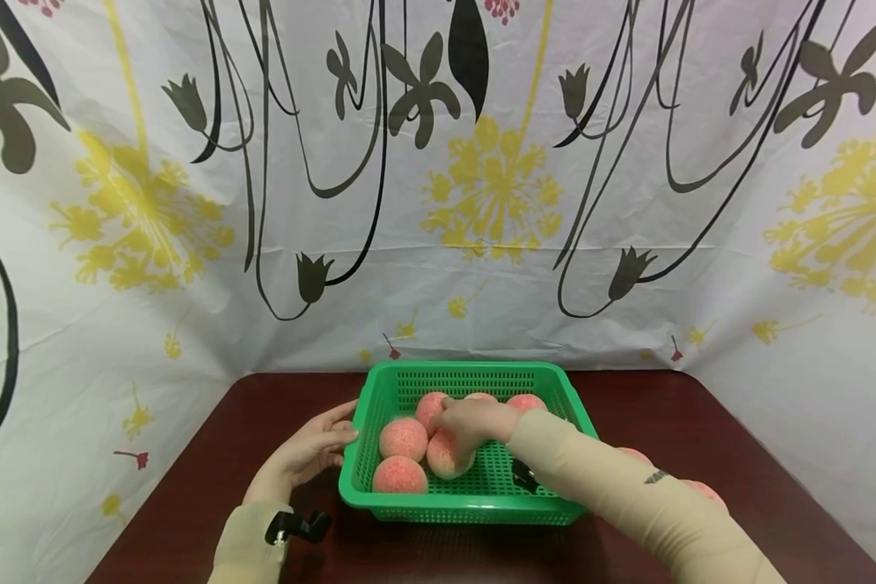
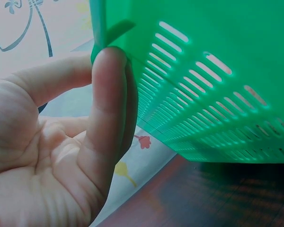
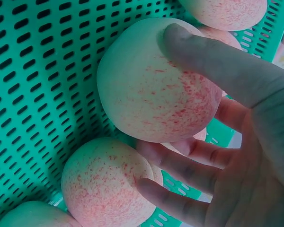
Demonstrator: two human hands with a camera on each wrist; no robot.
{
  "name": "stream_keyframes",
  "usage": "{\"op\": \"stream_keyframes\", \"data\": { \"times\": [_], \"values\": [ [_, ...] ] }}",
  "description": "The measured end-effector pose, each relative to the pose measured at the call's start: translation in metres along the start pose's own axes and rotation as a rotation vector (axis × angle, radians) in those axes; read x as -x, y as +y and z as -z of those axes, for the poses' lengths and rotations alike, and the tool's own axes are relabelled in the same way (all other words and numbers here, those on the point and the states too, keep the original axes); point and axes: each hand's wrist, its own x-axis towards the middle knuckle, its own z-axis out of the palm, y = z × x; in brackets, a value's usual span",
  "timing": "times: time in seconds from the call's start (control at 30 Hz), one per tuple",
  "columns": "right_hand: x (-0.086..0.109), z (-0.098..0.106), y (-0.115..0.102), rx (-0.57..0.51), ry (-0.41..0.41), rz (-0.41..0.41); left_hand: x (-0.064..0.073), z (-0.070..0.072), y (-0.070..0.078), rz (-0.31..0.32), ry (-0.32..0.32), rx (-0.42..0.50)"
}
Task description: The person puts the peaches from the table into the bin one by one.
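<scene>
A green plastic basket (image 1: 474, 503) with slotted walls stands on the table. At its left side my left hand (image 1: 310, 450) pinches the rim, thumb and fingers meeting on the basket's edge (image 2: 132, 28). My right hand (image 1: 478, 422) reaches into the basket and holds a pale peach (image 3: 151, 90) speckled red, thumb on top and fingers beneath. Another peach (image 3: 109, 184) lies right by its fingertips. More peaches rest around in the basket, among them one at the front left corner (image 1: 400, 475) and one at the back right (image 1: 527, 402).
Right of the basket, peaches (image 1: 704, 490) lie on the dark red table (image 1: 650, 405), partly hidden behind the right sleeve (image 1: 628, 495). A flower-printed cloth (image 1: 423, 308) hangs behind the table and along both sides.
</scene>
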Motion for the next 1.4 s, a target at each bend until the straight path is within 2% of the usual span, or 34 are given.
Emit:
{"op": "stream_keyframes", "data": {
  "times": [0.2, 0.33, 0.53, 0.8, 0.97, 1.13, 1.4],
  "values": [
    [0.011, 0.006, 0.011, -0.031, 0.018, 0.011, -0.003, -0.004, -0.002, -0.009, -0.029, 0.016],
    [0.027, 0.018, 0.023, -0.101, 0.045, -0.044, -0.006, -0.005, -0.001, -0.008, -0.025, 0.014],
    [0.058, 0.034, 0.055, -0.218, 0.126, -0.053, -0.005, -0.003, -0.001, 0.0, -0.024, -0.008],
    [0.112, 0.048, 0.104, -0.242, 0.242, -0.122, 0.0, 0.0, -0.003, 0.0, -0.022, -0.026],
    [0.148, 0.038, 0.133, -0.256, 0.295, -0.134, 0.0, 0.002, -0.005, -0.012, -0.037, -0.019],
    [0.174, 0.019, 0.148, -0.262, 0.313, -0.181, 0.002, 0.003, -0.004, -0.027, -0.048, -0.001],
    [0.203, -0.026, 0.16, -0.394, 0.207, -0.239, 0.0, 0.004, -0.004, -0.025, -0.047, -0.002]
  ]
}}
